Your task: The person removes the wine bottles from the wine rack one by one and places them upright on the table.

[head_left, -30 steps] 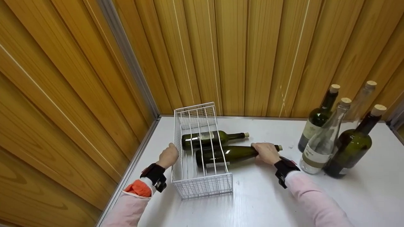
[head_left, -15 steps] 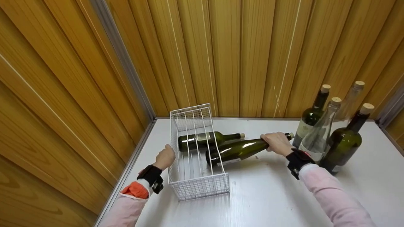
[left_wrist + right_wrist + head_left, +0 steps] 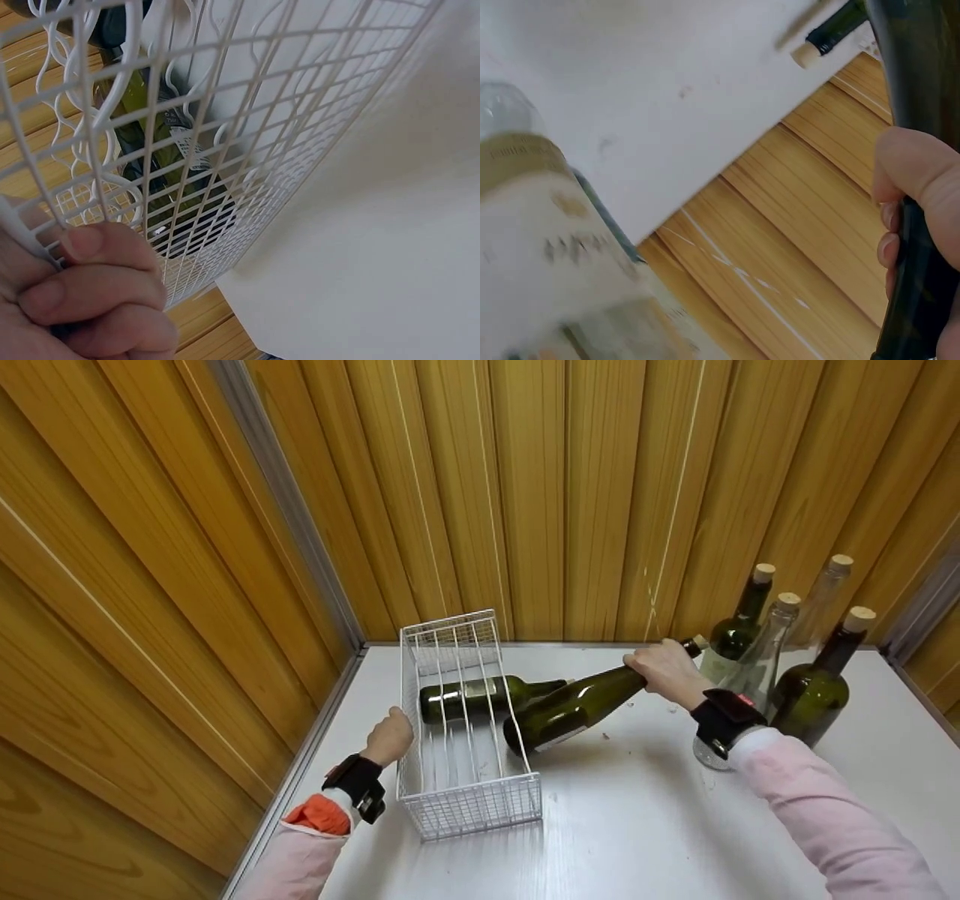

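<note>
Left hand [image 3: 387, 739] grasping the left-hand mesh side of the white wire rack [image 3: 472, 808]; left wrist view shows the fingers curled round the mesh. Right hand [image 3: 670, 673] grasping the neck of a green glass wine bottle [image 3: 585, 705], thumb and fingers wrapped round it.

Held bottle is tilted: neck up and to the right, base low and left at the rack's right-hand edge, overlapping its edge wire in the head view. Can't tell if the base touches the wire or the surface [image 3: 615, 832]. White label on its underside, cork [image 3: 700, 642] sticking out past the hand.

Second green bottle [image 3: 476, 699] lies on its side in the rack, base left, neck out past the right edge and partly behind the held bottle. Its cork shows in the right wrist view.

Four corked bottles stand upright in a group on the right: labelled green bottle [image 3: 733, 637] at the left, labelled clear bottle [image 3: 765, 654] in front, plain clear bottle [image 3: 823, 596] at the back, dark green bottle [image 3: 810, 694] at the right. Wood-look wall [image 3: 525, 495] behind.
</note>
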`<move>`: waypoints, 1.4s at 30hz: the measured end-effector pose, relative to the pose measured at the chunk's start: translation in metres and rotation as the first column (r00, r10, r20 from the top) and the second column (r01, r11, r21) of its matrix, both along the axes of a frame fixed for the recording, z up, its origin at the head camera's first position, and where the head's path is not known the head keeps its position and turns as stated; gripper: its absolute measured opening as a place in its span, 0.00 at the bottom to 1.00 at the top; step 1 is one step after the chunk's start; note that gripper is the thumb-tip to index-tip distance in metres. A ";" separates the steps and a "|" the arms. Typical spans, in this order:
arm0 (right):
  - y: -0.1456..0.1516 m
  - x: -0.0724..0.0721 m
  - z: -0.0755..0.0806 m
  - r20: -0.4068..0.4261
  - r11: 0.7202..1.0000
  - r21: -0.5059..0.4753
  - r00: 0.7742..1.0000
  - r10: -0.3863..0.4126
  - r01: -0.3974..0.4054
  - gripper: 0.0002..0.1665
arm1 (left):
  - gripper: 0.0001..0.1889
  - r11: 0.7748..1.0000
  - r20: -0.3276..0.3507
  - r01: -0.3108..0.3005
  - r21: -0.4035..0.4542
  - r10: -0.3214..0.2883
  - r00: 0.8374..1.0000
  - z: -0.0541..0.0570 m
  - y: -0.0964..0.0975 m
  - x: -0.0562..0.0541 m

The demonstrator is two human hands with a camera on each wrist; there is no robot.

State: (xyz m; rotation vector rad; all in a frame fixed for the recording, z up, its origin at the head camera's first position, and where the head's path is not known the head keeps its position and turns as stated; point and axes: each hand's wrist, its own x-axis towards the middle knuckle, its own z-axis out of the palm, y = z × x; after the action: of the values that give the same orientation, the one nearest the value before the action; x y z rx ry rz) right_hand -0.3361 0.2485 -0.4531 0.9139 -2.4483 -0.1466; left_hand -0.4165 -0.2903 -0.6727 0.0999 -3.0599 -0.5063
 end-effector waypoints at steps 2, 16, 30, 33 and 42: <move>-0.002 0.001 0.012 -0.018 0.999 0.034 1.000 -0.013 0.014 0.28 | 0.13 1.000 0.004 -0.001 -0.002 0.001 1.000 0.001 0.000 -0.001; -0.009 0.018 0.082 -0.094 0.961 0.268 0.994 -0.052 0.076 0.12 | 0.16 1.000 0.053 0.004 0.014 -0.005 0.999 0.011 0.004 0.005; -0.001 0.028 0.099 -0.250 0.878 0.464 0.968 0.003 0.117 0.14 | 0.12 0.999 0.019 0.038 0.005 -0.038 0.999 0.013 0.000 0.003; 0.002 0.028 0.101 -0.254 0.876 0.471 0.967 0.017 0.108 0.14 | 0.14 0.999 0.065 0.045 -0.016 -0.044 0.997 0.014 -0.007 0.001; 0.011 0.028 0.106 -0.225 0.904 0.425 0.972 0.060 0.043 0.15 | 0.33 0.996 0.171 0.042 -0.081 -0.028 0.985 0.157 0.035 0.065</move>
State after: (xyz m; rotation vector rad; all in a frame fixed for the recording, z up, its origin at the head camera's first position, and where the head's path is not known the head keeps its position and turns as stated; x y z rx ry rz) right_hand -0.3077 0.2599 -0.3466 1.0198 -2.2255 -0.7723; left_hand -0.3516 -0.2549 -0.5155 0.0910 -3.2497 -0.3890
